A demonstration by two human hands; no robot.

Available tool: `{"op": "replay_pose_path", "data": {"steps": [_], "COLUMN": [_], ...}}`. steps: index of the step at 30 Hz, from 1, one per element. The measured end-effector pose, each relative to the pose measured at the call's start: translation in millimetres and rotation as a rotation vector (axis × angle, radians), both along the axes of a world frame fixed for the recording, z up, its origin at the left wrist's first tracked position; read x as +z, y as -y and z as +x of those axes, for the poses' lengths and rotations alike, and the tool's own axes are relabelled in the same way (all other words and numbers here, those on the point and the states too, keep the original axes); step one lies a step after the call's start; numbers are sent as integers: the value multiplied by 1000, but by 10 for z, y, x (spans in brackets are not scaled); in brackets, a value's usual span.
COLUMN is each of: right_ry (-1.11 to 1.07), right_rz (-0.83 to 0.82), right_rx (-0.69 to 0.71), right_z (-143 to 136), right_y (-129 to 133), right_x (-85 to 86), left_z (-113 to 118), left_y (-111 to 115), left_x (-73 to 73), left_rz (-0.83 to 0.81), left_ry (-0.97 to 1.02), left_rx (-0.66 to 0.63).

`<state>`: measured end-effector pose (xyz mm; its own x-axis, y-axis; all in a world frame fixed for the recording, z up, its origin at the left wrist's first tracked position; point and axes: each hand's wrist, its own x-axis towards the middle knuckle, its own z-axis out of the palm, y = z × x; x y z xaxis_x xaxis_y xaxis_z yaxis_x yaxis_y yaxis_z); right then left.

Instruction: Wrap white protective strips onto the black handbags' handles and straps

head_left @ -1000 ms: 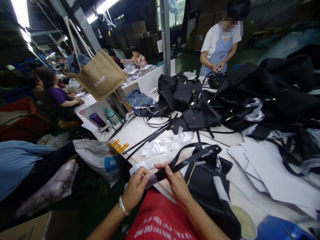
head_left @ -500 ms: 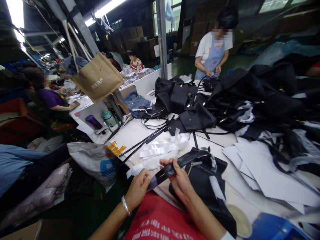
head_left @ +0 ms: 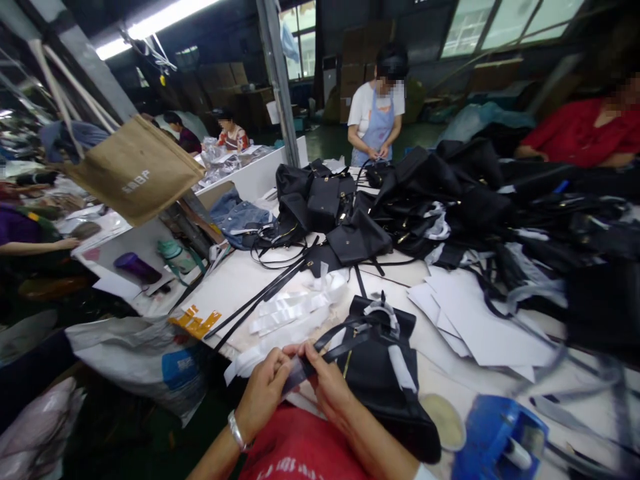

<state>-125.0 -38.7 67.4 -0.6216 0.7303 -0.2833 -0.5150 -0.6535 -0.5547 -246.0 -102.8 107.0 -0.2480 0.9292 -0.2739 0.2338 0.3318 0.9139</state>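
Note:
My left hand (head_left: 266, 385) is closed, thumb against fingers, on one end of a translucent plastic strip (head_left: 296, 375). Close beside it, my right hand (head_left: 327, 383) pinches the black bag strap (head_left: 345, 345) where the strip meets it. That strap runs to a black backpack (head_left: 380, 380) lying on the table to the right of my hands. White wrapping (head_left: 401, 367) covers part of another strap on the backpack, and its top handle (head_left: 384, 308) also has pale wrapping. My fingers hide the strap's end.
White strips (head_left: 295, 303) lie beyond my hands. White sheets (head_left: 480, 327) spread to the right, near a round tub (head_left: 444, 421) and a blue tape dispenser (head_left: 503, 437). Black bags (head_left: 450, 180) pile up at the back. Co-workers are around the tables; one stands opposite (head_left: 377, 113).
My right hand has slid along the strap toward my left hand, and the two are now nearly together. My view has turned to the right, bringing a person in red into sight.

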Motion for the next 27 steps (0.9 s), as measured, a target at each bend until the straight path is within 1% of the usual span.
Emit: {"op": "replay_pose_path", "data": {"steps": [1,4,6,11,13,16,18,19,21,23,24,27], "right_ry": [-3,-23,-33,5,-23,-74,-59,-51,-41,-51,-60,-57], "right_rz": [-11,-103,-134,-74,-103,-192,-193,-177,-151,-180,-208,-267], "right_rx": [-14,-141,-187,-84,-117,-241,-295,-284,-206,-156,-173,-287], "right_z": [17,83,95,81,141,241,264,264,270,300,323,376], "right_y": [-25,-141,-171,-140,-229,-393,-421,-411,-388,-422,-465,-594], "right_x": [-20,-63,-81,-108,-112,-131,-158,-174,-209,-245,-264,-315], "left_z": [8,20,41,94,90,94,123,143,184,214,225,256], "left_y": [-14,-60,-110,-252,-286,-342,-399,-431,-490,-536,-555,-628], "left_x": [-9,-37,-43,-64,-92,-126,-129,-128,-131,-147,-158,-192], "left_rz": [-18,-85,-92,-43,-57,-63,-57,-52,-47,-68,-81,-90], "left_ry": [5,-33,-34,41,38,5,-11,-16,-22,-39,-58,-142], "left_rx": [4,20,23,-22,-24,-19,-38,-51,-79,-102,-109,-125]}}
